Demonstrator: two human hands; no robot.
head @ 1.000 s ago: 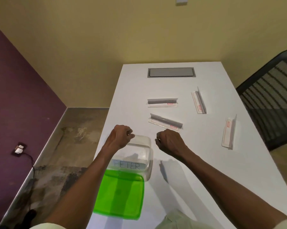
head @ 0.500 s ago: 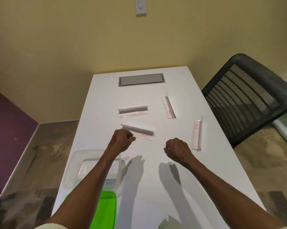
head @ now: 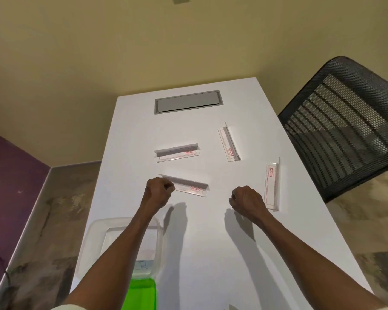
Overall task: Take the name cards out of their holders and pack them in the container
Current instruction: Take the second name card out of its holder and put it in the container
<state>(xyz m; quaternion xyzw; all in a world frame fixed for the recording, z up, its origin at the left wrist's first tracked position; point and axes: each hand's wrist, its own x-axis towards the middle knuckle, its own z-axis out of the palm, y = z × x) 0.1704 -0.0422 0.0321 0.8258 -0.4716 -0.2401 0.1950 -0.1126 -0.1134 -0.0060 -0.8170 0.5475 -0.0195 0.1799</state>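
Several clear name-card holders lie on the white table [head: 202, 253]. My left hand [head: 158, 192], curled shut, touches the left end of the nearest holder [head: 192, 189]. My right hand [head: 247, 201] is a loose fist, empty, just left of the right-hand holder [head: 271, 183]. Two more holders sit farther back, one in the middle [head: 177, 152] and one angled at the right [head: 228, 142]. A clear container [head: 92, 245] stands at the near left under my left forearm, with a name card [head: 144, 265] in it. Whether the holders hold cards, I cannot tell.
A green lid [head: 139, 294] lies in front of the container at the table's near edge. A grey cable hatch [head: 187, 104] is set into the far end of the table. A black mesh chair [head: 345, 124] stands at the right.
My view has tilted away from the container toward the holders. My left hand has moved from above the container out to the nearest holder; my right hand has shifted right.
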